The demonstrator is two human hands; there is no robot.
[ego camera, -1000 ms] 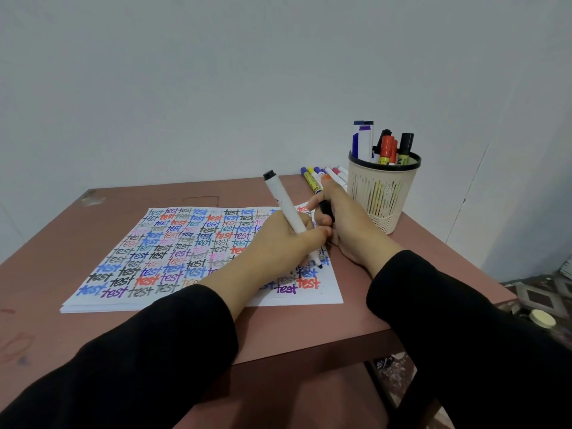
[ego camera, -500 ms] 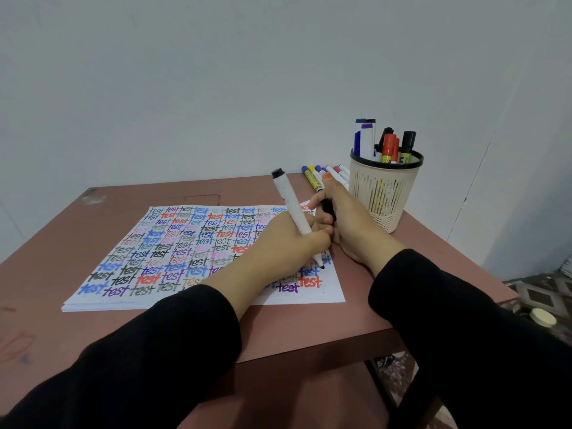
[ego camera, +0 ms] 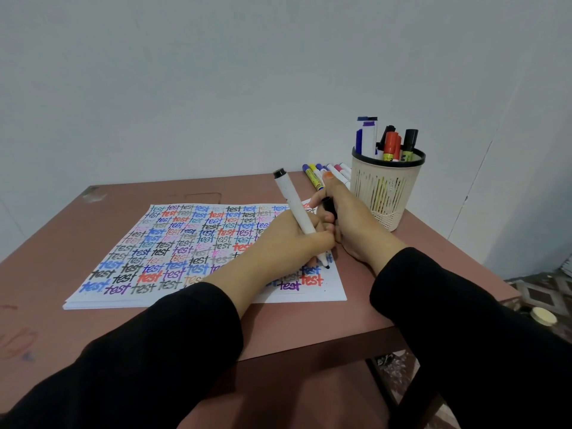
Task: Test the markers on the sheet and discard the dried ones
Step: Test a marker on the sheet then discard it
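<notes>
A white sheet (ego camera: 332, 289) covered with rows of the word "test" in many colours lies on the brown table (ego camera: 309, 323). My left hand (ego camera: 288, 239) grips a white marker (ego camera: 294, 202) with a black end, its black tip touching the sheet near the right edge. My right hand (ego camera: 353, 218) rests at the sheet's right edge and holds the marker's black cap (ego camera: 328, 206) between its fingers. A beige mesh cup (ego camera: 387, 187) with several markers stands at the back right. Several loose markers (ego camera: 314, 176) lie beside it.
A pale wall rises behind the table. The table's right edge drops to a patterned floor, where a small round cream lid (ego camera: 544, 316) lies. A table leg and shelf show below the front edge.
The marker's tip has shifted slightly along the sheet's right side while my left hand writes. My right hand stays in place with the cap.
</notes>
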